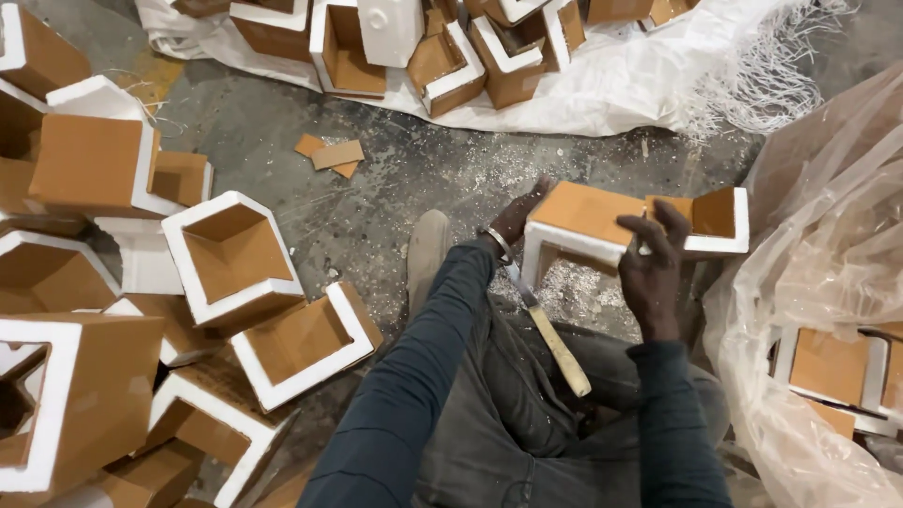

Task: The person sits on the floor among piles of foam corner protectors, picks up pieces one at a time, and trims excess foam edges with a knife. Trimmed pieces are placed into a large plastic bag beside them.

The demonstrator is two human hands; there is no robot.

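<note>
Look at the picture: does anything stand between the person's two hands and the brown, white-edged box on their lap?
Nothing visible does. The left hand grips the box at its left end, and the right hand rests directly on its near side.

We note the box (pixel 602 221) ahead between both hands, knife (pixel 550 334) beneath it, stacked boxes (pixel 141 310) left.

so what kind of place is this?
Likely a small workshop floor where box-shaped pieces get trimmed by hand. Signs: piles of orange-and-white open boxes on bare concrete, white shavings, and the box held by left hand and right hand.
</note>
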